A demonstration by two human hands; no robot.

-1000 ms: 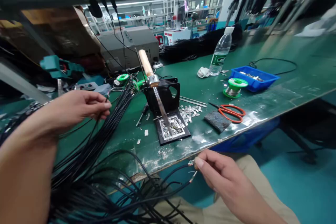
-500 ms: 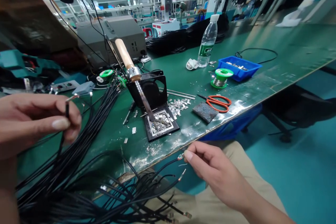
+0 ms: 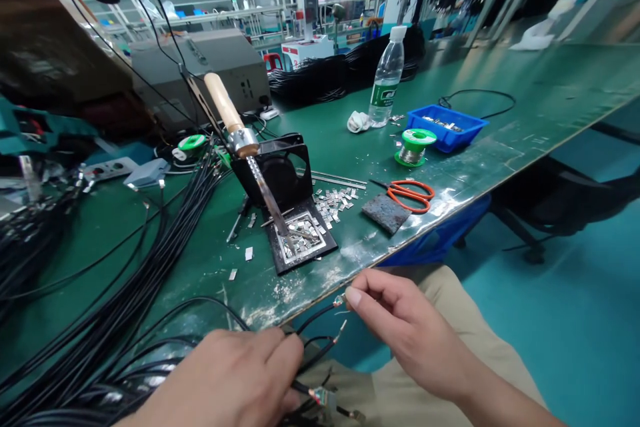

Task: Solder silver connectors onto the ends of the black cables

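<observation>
My right hand point(image 3: 400, 327) is closed in a pinch on the small metal connector point(image 3: 341, 299) at the end of a black cable point(image 3: 315, 315). Low over the bundle of black cables point(image 3: 145, 280) is my left hand point(image 3: 240, 373), back upward and fingers curled. From under its fingers sticks out another black cable with a small connector point(image 3: 323, 397); the grip itself is hidden. Between the hands a loose cable end point(image 3: 341, 332) shows a bare, shiny tip. Beyond them, a wooden-handled soldering iron point(image 3: 225, 103) leans on a black stand, its tip over a tray point(image 3: 303, 255) of small metal pieces.
On the green bench point(image 3: 340, 127) lie orange-handled scissors point(image 3: 413, 195), a dark square pad point(image 3: 385, 213) and a green solder spool point(image 3: 414, 147). Behind are a blue bin point(image 3: 450, 133) and a water bottle point(image 3: 387, 83). The bench's front edge runs just beyond my right hand.
My left hand has come down and right from the left side, where it held up a stripped black cable, to the cables near my lap. My right hand keeps its pinch, barely moved.
</observation>
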